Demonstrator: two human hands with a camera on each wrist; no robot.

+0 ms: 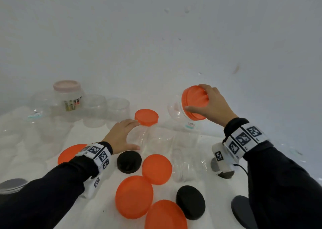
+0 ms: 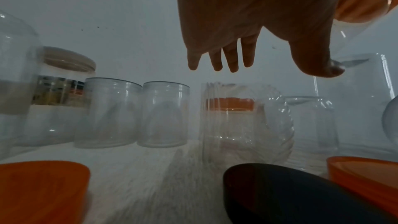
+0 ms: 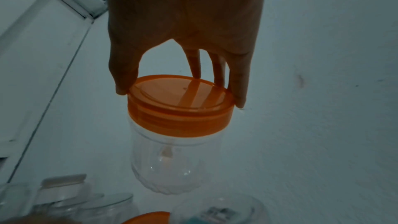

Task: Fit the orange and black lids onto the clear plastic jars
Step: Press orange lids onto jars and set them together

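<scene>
Jars of clear plastic crowd the far left of the white counter [image 1: 97, 209], among them a pink-lidded jar [image 1: 67, 96] with a printed label and two open-mouthed jars [image 2: 107, 113] side by side. Nearer the camera on the left, an orange lid [image 1: 69, 153] lies flat, partly hidden by the left wrist. The left hand [image 1: 120, 137], fingers extended and relaxed, rests against the side of a tall clear jar [image 1: 139, 140] that already carries an orange cap [image 1: 146, 117]; the thumb lies low on the jar wall and the fingertips reach toward the cap's rim. Loose lids lie in front of it: a black lid [image 1: 129, 161], then three orange lids [image 1: 156, 169] overlapping or just beside each other, and a second black lid [image 1: 190, 200] near the front edge. More open clear jars stand between the two arms. At right, the right hand [image 1: 211, 105] grips the orange lid [image 3: 181, 103] seated on a small clear jar [image 3: 168, 164], thumb on one side of the rim and fingers on the other, and holds the jar tilted in the air above the counter.
</scene>
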